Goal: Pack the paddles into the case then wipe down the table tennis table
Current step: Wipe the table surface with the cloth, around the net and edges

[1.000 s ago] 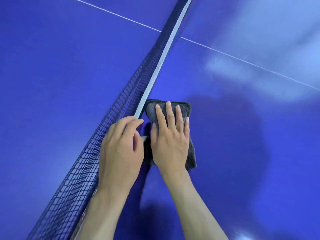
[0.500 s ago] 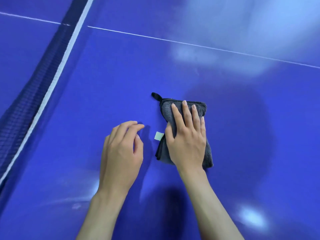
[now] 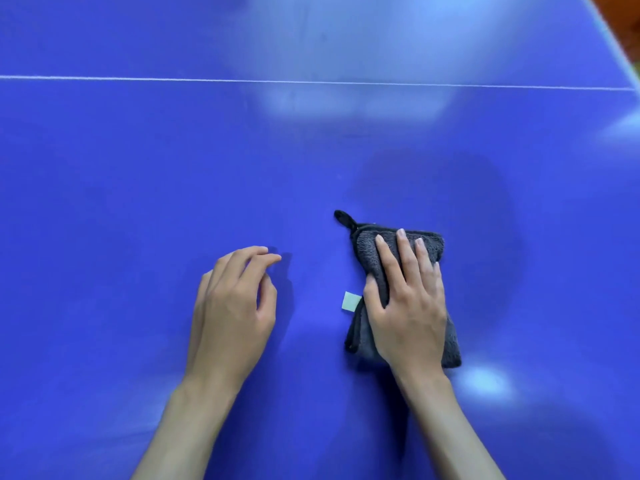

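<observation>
Cloth (image 3: 367, 251), dark grey, folded, lies flat on blue tabletop (image 3: 138, 185) w/ right hand (image 3: 408, 306) pressing on it, fingers straight. Left hand (image 3: 232, 313) just beside, fingers loosely curled, holding nothing. White line (image 3: 173, 79) well beyond both.

Bright, even light from overhead on the blue table (image 3: 138, 185), and pale glare washes across the far half, strongest toward the upper right. A small hot spot gleams near the right forearm. A broad soft shadow pools beyond the cloth (image 3: 367, 258); a thin crisp one sits by the left hand (image 3: 232, 313). The white line (image 3: 173, 79) bows slightly, wide-angle bending. Hands are fairly sharp; the far corner goes soft.
</observation>
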